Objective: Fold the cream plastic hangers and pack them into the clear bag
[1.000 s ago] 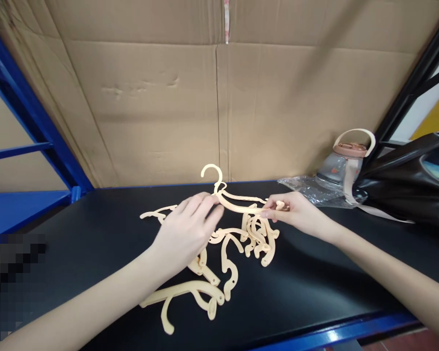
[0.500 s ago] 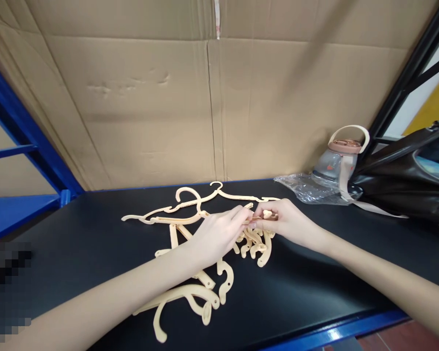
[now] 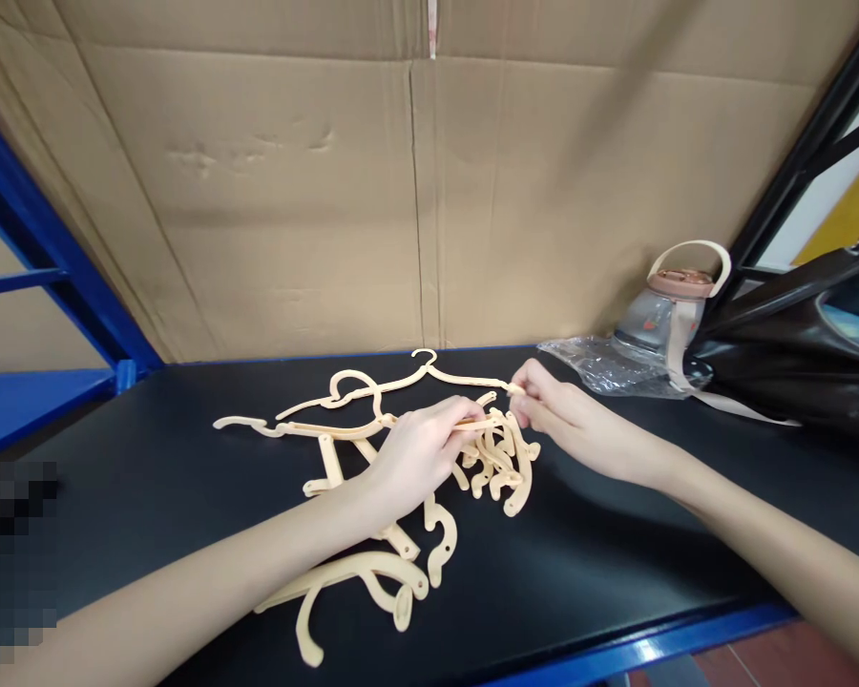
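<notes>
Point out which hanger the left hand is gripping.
The spread hanger in front of the rearmost hanger: its bar passes into the left hand; the rearmost and the nearest folded hanger lie outside it.

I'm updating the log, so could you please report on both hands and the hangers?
Left hand gripping near hanger; right hand at far hanger's arm, grip unclear. Cream parts close by, possibly in the way.
</notes>
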Tool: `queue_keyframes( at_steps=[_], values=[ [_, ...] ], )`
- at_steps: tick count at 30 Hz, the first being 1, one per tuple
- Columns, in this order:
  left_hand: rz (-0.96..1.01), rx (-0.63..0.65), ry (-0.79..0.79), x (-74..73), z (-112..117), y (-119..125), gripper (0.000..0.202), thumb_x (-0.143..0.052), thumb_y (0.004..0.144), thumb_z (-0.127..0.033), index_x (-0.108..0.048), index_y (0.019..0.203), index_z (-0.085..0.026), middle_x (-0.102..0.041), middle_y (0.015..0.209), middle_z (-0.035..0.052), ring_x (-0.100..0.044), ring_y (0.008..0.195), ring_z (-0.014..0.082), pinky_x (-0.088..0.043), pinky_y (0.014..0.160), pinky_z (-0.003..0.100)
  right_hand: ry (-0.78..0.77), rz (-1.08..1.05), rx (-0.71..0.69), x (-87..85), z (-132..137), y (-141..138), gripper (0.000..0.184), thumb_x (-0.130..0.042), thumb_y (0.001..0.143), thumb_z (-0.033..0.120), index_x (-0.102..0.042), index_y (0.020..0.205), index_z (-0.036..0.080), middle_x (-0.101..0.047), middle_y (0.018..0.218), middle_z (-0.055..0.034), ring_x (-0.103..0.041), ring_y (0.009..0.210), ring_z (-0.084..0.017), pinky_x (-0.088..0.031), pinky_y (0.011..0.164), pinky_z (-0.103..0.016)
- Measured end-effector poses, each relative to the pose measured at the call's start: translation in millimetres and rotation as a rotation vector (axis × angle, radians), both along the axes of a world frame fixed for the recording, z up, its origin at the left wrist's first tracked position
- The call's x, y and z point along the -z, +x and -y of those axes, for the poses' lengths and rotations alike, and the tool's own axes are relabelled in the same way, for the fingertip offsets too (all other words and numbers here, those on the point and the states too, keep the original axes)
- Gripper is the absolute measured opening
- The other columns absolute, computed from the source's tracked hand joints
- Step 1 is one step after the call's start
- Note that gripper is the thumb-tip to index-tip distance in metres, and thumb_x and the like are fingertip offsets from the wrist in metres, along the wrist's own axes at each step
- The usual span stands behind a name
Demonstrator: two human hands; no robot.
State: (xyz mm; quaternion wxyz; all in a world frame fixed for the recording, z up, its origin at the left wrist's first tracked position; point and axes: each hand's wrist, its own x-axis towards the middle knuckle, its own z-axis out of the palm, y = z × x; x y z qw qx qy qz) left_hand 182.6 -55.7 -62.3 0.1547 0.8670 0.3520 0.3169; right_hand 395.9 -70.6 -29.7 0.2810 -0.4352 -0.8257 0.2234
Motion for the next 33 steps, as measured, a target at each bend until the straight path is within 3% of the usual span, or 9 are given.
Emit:
queue_keyframes(
  at_steps=[3,8,15,22,29,33],
  values=[
    [0.024,0.002,-0.026,1.5,0,-1,0.01,-0.046,0.095,-0.024,-0.055,0.093,-0.023,-0.064,0.088,-0.0035,-0.061,0.075,0.0127,-0.044,0.068,0.023,0.068,0.102,-0.017,0.8,0,-6,0.017,-0.036,0.098,0.032,-0.043,0.087,0.022,-0.061,0.08,0.0007,-0.055,0.07,-0.014,-0.039,0.064,-0.026],
    [0.064,-0.031,-0.084,2.7,-2,-1,0.01,-0.047,0.092,-0.018,-0.055,0.092,-0.023,-0.063,0.087,-0.0052,-0.06,0.077,0.0123,-0.044,0.071,0.024,0.251,0.213,0.104,6.6,0,-10,0.018,-0.04,0.097,0.033,-0.045,0.084,0.022,-0.066,0.084,-0.0006,-0.06,0.072,-0.017,-0.037,0.063,-0.026],
    [0.057,-0.07,-0.074,1.4,-2,-1,0.014,-0.047,0.088,-0.011,-0.053,0.088,-0.023,-0.062,0.083,-0.0065,-0.057,0.07,0.0114,-0.04,0.064,0.023,0.172,0.342,0.232,12.8,8,-14,0.016,-0.032,0.098,0.029,-0.039,0.086,0.022,-0.065,0.078,-0.0015,-0.062,0.068,-0.02,-0.036,0.057,-0.027],
    [0.082,-0.064,-0.067,0.9,-2,0,0.016,-0.047,0.087,-0.008,-0.053,0.087,-0.023,-0.063,0.082,-0.0068,-0.059,0.071,0.0112,-0.04,0.065,0.023,0.18,0.377,0.239,16.4,11,-21,0.012,-0.026,0.099,0.025,-0.035,0.091,0.021,-0.065,0.089,-0.0043,-0.066,0.073,-0.022,-0.037,0.056,-0.027],
    [0.085,-0.059,-0.045,-1.3,0,-1,0.011,-0.049,0.088,-0.013,-0.054,0.087,-0.023,-0.063,0.082,-0.0062,-0.059,0.07,0.0117,-0.041,0.063,0.023,0.355,0.635,0.283,26.2,11,-22,0.006,-0.034,0.094,0.015,-0.039,0.094,0.018,-0.064,0.084,-0.0042,-0.063,0.056,-0.019,-0.024,0.043,-0.025],
    [0.104,-0.053,-0.011,0.6,-1,-1,0.014,-0.049,0.087,-0.009,-0.054,0.088,-0.023,-0.063,0.083,-0.0058,-0.059,0.073,0.0118,-0.042,0.066,0.023,0.504,0.781,0.25,26.3,10,-22,0.015,-0.042,0.083,0.005,-0.042,0.091,0.018,-0.06,0.076,-0.0026,-0.058,0.047,-0.016,-0.017,0.041,-0.025]
  ],
)
